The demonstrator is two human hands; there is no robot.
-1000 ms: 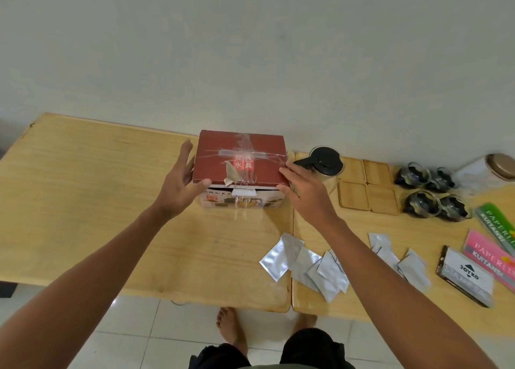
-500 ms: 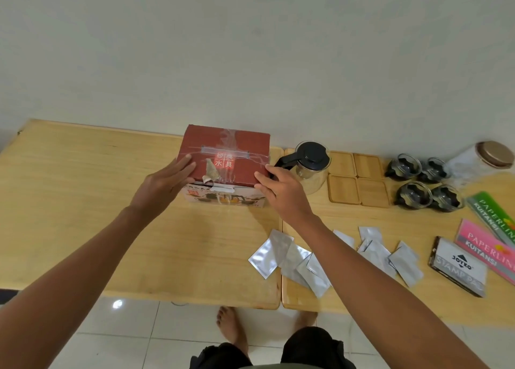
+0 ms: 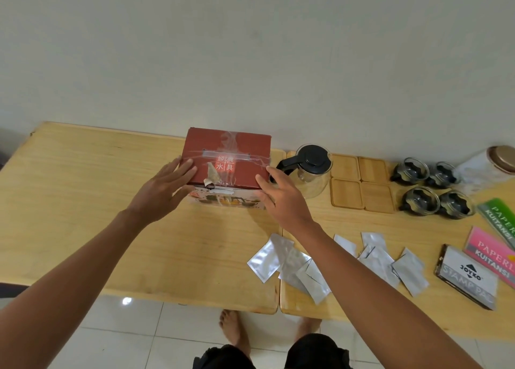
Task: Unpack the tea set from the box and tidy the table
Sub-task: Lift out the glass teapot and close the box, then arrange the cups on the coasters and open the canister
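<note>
A dark red box (image 3: 237,151) with clear tape over its closed lid stands on the wooden table (image 3: 83,190) near the wall. My left hand (image 3: 163,188) rests with straight fingers on the lid's front left corner. My right hand (image 3: 281,194) touches the front right corner, fingers spread. A glass teapot (image 3: 310,169) with a black lid stands just right of the box. Wooden coasters (image 3: 362,183) lie beside it. Further right sit glass cups (image 3: 430,186) with dark inserts.
Several silver foil sachets (image 3: 289,262) lie scattered near the front edge. A stamp pad box (image 3: 468,274), pink and green receipt books (image 3: 493,246) and a lidded glass jar (image 3: 493,163) are at the far right. The wall runs directly behind the table. My bare feet stand on the tiled floor.
My left hand moved from the box's left side onto the lid's front left corner. The right hand shifted slightly along the front right corner. The box stays shut.
</note>
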